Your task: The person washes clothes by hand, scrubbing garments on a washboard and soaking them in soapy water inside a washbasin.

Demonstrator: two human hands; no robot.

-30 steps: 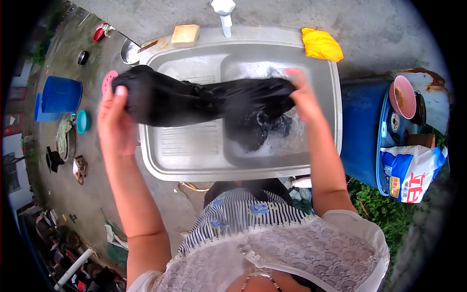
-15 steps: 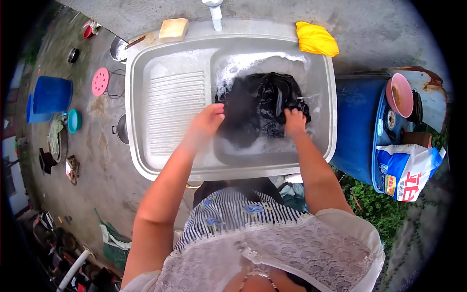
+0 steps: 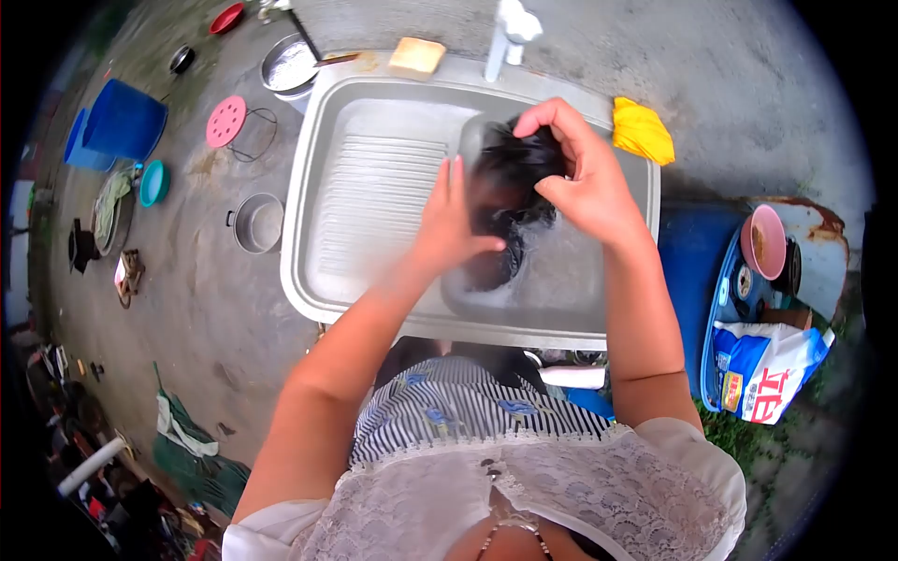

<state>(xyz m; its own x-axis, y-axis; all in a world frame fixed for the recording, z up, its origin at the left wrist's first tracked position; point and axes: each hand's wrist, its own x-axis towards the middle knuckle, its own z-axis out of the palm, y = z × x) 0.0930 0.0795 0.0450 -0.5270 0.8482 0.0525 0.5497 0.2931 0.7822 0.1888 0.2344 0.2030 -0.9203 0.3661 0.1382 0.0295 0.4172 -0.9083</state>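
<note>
A wet black garment [image 3: 510, 173] hangs bunched from my right hand [image 3: 589, 178], its lower part down in the soapy water of the sink basin [image 3: 580, 290]. The fingers and thumb of that hand are closed on the cloth, raised over the basin's far side. My left hand [image 3: 449, 220] is open, fingers apart and pointing up, at the left edge of the black cloth. It is beside the ribbed washboard [image 3: 374, 201] moulded into the sink. Motion blurs part of the cloth.
A soap block [image 3: 417, 56] and a yellow cloth [image 3: 642, 129] lie on the sink's back ledge, with a white tap [image 3: 510, 37] between them. To the right, a blue barrel [image 3: 678, 271] carries a pink bowl [image 3: 763, 243] and a detergent bag [image 3: 769, 369]. Metal pots [image 3: 257, 222] stand on the left.
My right hand has lifted the black garment up toward the far side of the basin, gathering it. My left hand has opened beside it. The view has shifted slightly.
</note>
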